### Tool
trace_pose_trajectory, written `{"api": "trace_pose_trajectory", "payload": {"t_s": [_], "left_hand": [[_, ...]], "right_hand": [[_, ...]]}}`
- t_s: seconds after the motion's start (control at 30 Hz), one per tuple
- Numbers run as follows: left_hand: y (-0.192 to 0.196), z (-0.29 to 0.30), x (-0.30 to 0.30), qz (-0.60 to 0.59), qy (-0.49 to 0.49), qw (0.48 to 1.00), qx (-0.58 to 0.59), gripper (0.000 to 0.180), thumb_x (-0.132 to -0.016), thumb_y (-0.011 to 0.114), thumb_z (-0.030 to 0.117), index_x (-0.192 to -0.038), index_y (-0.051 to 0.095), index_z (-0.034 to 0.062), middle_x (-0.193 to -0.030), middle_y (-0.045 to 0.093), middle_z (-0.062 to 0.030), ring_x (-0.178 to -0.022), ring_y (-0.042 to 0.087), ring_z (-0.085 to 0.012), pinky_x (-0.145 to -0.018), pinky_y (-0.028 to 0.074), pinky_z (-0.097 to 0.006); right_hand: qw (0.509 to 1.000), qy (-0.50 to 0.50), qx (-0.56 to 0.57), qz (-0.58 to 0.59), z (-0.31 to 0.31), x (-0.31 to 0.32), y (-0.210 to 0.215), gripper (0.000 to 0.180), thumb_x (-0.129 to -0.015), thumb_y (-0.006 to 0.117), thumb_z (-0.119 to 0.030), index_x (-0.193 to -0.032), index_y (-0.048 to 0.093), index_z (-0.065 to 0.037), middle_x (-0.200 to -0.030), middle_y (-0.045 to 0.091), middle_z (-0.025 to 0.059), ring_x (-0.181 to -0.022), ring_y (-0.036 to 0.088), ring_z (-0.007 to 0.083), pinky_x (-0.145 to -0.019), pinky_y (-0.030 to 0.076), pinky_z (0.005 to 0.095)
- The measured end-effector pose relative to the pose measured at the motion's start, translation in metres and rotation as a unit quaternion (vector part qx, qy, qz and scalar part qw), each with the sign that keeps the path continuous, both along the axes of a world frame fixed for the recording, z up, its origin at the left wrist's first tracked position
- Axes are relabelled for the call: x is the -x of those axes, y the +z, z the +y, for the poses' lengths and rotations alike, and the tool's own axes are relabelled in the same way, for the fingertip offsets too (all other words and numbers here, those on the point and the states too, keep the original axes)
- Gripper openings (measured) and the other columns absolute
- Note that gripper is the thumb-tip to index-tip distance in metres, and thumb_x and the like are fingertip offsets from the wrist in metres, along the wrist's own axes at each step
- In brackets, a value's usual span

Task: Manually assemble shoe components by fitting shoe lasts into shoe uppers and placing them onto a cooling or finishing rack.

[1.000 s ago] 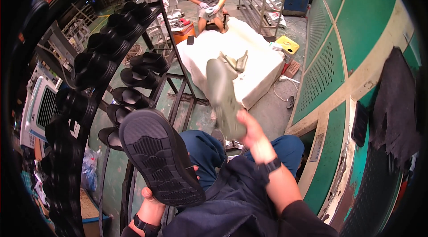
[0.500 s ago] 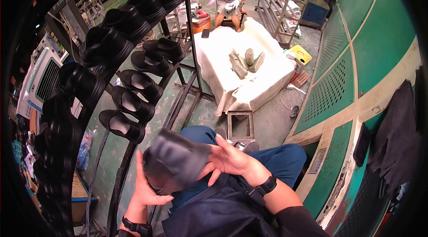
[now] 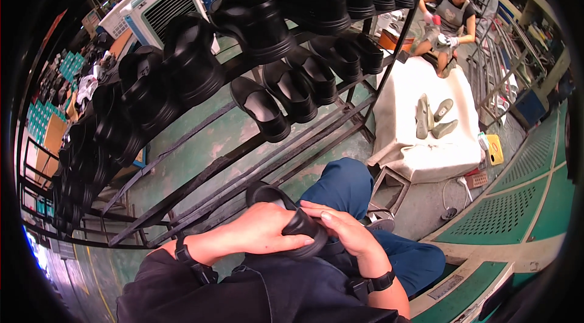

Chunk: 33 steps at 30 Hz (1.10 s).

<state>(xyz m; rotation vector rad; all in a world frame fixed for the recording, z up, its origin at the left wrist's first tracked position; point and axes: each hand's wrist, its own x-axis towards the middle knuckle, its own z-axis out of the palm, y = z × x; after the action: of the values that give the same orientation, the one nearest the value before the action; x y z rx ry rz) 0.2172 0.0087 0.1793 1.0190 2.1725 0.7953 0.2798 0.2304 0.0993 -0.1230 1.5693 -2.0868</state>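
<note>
A dark metal rack [image 3: 188,190] of black shoes rises beyond the left hand [image 3: 264,229]; well ahead of the right hand [image 3: 350,232] stands a cloth-covered worktop [image 3: 398,119], bearing olive shoe-shaped forms [image 3: 423,117]. One black shoe [image 3: 304,225] lies between both hands — the left wraps its left side, the right sets nearly straight fingers at its right edge.

Black shoe [image 3: 302,227] near, black shoes [image 3: 249,28] left, green panels [image 3: 499,216] right.
Pale grey insoles [image 3: 263,108] show inside some left shoes, above a mottled green floor [image 3: 201,140]; near are blue trousers [image 3: 340,186]. Farther off, a cream bench cloth [image 3: 395,110] carries olive-green foot forms [image 3: 422,119], a yellow box [image 3: 495,146] to its right. Rows of dark dots pattern the panels.
</note>
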Motion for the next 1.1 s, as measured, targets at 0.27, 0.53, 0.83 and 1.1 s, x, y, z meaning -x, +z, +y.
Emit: {"api": "trace_pose_trajectory", "payload": {"t_s": [0.27, 0.53, 0.83, 1.1], "left_hand": [[-0.053, -0.060, 0.100, 0.315, 0.132, 0.924, 0.171, 0.042, -0.084, 0.067, 0.044, -0.087, 0.066, 0.0020, -0.080, 0.066, -0.0182, -0.082, 0.064, -0.0403, -0.083, 0.048, -0.047], [-0.126, -0.084, 0.170, 0.267, 0.231, 0.926, 0.131, 0.036, -0.088, 0.062, 0.036, -0.098, 0.066, 0.0017, -0.092, 0.068, -0.0204, -0.101, 0.062, -0.0393, -0.113, 0.024, -0.057], [-0.077, -0.093, 0.151, 0.234, 0.257, 0.909, 0.230, 0.043, -0.081, 0.070, 0.043, -0.098, 0.065, 0.0043, -0.103, 0.067, -0.0180, -0.104, 0.062, -0.0347, -0.116, 0.024, -0.051], [-0.100, -0.014, 0.163, 0.431, 0.157, 0.889, -0.011, 0.060, -0.076, 0.076, 0.037, -0.126, 0.059, 0.0079, -0.133, 0.055, -0.0150, -0.131, 0.046, -0.0330, -0.113, 0.026, -0.053]], "right_hand": [[0.995, -0.089, 0.023, -0.037, 0.029, 0.010, 0.005, 0.039, -0.101, 0.051, -0.022, -0.132, 0.057, 0.002, -0.124, 0.063, 0.0172, -0.109, 0.066, 0.0264, -0.088, 0.053, 0.0348], [0.982, -0.174, 0.044, -0.055, 0.050, 0.002, -0.003, 0.037, -0.099, 0.052, -0.019, -0.127, 0.058, 0.004, -0.115, 0.066, 0.0182, -0.102, 0.068, 0.0269, -0.083, 0.056, 0.0356], [0.977, -0.206, 0.035, -0.048, 0.046, 0.012, 0.004, 0.037, -0.098, 0.054, -0.019, -0.124, 0.058, 0.007, -0.111, 0.067, 0.0207, -0.097, 0.069, 0.0309, -0.079, 0.058, 0.0384], [0.985, -0.128, -0.117, 0.010, 0.089, 0.032, 0.053, 0.036, -0.101, 0.053, -0.024, -0.129, 0.059, -0.001, -0.115, 0.067, 0.0126, -0.098, 0.068, 0.0180, -0.081, 0.055, 0.0292]]}}
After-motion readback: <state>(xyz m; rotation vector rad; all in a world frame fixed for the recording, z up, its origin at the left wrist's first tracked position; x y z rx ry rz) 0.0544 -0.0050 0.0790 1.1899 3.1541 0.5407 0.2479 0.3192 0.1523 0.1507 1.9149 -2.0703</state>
